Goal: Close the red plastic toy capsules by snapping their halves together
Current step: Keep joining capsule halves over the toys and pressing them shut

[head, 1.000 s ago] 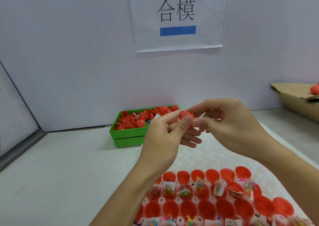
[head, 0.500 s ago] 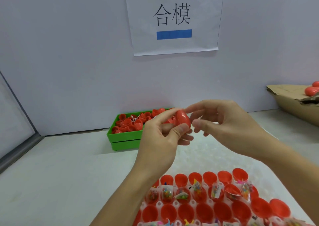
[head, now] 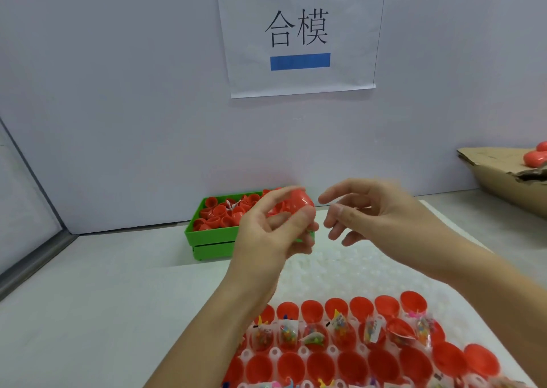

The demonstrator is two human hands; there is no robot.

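My left hand [head: 272, 233] pinches a closed red capsule [head: 300, 205] between thumb and fingers, held up in front of the green tray. My right hand [head: 376, 218] hovers just right of the capsule, fingers loosely curled and apart from it, holding nothing. Below, a clear holder sheet [head: 349, 275] carries rows of open red capsule halves [head: 337, 307]; several halves hold small bagged toys [head: 288, 333].
A green tray [head: 207, 236] heaped with loose red capsule halves stands against the back wall. A cardboard box [head: 497, 177] with closed red capsules sits at the far right. A paper sign hangs on the wall above.
My right hand has let go of the capsule and drawn a little to the right. The left hand keeps the capsule, now closed, and has turned it upward.
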